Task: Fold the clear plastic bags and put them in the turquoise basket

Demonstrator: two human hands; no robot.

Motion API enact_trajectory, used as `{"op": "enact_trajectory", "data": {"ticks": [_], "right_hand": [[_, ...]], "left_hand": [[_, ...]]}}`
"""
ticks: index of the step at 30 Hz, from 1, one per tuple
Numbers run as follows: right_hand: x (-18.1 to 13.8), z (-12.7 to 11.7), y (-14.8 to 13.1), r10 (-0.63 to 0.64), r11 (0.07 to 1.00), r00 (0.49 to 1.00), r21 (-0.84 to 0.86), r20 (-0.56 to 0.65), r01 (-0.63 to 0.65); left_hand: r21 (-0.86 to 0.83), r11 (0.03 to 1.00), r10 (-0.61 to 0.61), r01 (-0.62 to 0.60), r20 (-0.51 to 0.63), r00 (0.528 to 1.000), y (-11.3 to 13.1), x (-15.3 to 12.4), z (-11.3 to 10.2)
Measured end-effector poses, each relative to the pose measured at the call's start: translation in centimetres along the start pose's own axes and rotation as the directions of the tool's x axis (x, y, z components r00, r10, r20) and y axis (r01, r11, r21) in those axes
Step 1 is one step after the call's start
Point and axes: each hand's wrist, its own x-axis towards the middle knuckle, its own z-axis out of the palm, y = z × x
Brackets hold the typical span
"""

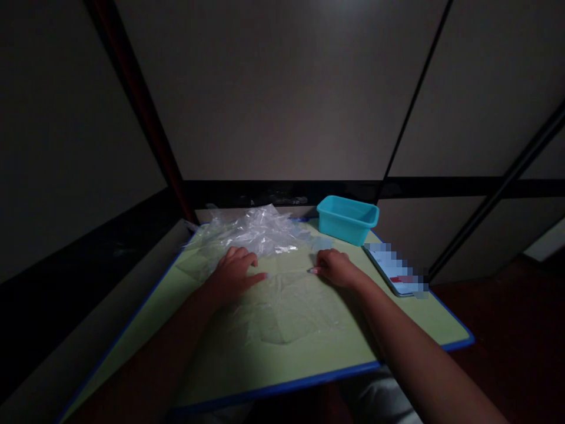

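A clear plastic bag [286,312] lies spread flat on the pale green table top, its far edge between my two hands. My left hand [241,272] rests by the bag's far left corner, thumb stretched out along the edge and fingers apart. At the far right corner, my right hand [333,266] has its fingers closed in a pinch on the bag's edge. Just beyond my left hand lies a heap of crumpled clear plastic bags [265,229].
A turquoise plastic basket [346,219] stands at the back right of the table [212,377], which has a blue rim. A phone [391,268], partly blurred out, lies near the right edge. Pale panels rise behind the table.
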Motion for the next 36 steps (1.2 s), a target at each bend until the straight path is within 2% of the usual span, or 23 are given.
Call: {"op": "enact_trajectory", "data": {"ticks": [5,9,13,19,21,24,26,28,36], "right_hand": [[-0.1,-0.3,0.2,0.064,0.998,0.998,-0.006,-0.021,-0.064],[-0.2,-0.3,0.3,0.040,0.999,0.999,-0.017,0.014,-0.040],[-0.2,-0.3,0.3,0.084,0.996,0.996,-0.022,0.041,-0.083],[0.0,-0.1,0.4,0.100,0.990,0.991,0.091,0.092,-0.108],[0.0,-0.1,0.4,0.107,0.985,0.990,0.126,0.092,-0.118],[0.1,0.0,0.5,0.117,0.980,0.990,0.151,0.079,-0.128],[0.1,0.1,0.6,0.110,0.978,0.992,0.172,0.069,-0.121],[0.2,0.3,0.8,0.097,0.975,0.993,0.195,0.060,-0.107],[0.4,0.4,1.5,0.038,0.951,0.999,0.307,0.036,-0.047]], "left_hand": [[0.112,0.982,-0.145,0.150,-0.046,0.988,-1.4,0.1,-0.9],[0.134,0.976,-0.177,0.174,0.013,0.984,-1.8,-0.1,-1.4],[0.155,0.969,-0.201,0.190,0.062,0.978,-2.1,-0.4,-1.4],[0.206,0.937,-0.278,0.282,-0.049,0.959,-0.8,-0.5,-1.8],[0.188,0.953,-0.226,0.236,-0.072,0.971,0.0,-0.3,-1.6],[0.102,0.994,-0.040,0.048,-0.078,0.996,1.2,-0.1,-0.5],[0.036,0.997,0.070,-0.068,-0.079,0.994,1.7,-0.1,0.6],[-0.013,0.991,0.128,-0.130,-0.073,0.989,1.9,-0.1,1.4],[-0.031,0.992,0.123,-0.125,-0.067,0.990,1.4,0.4,2.4]]}}
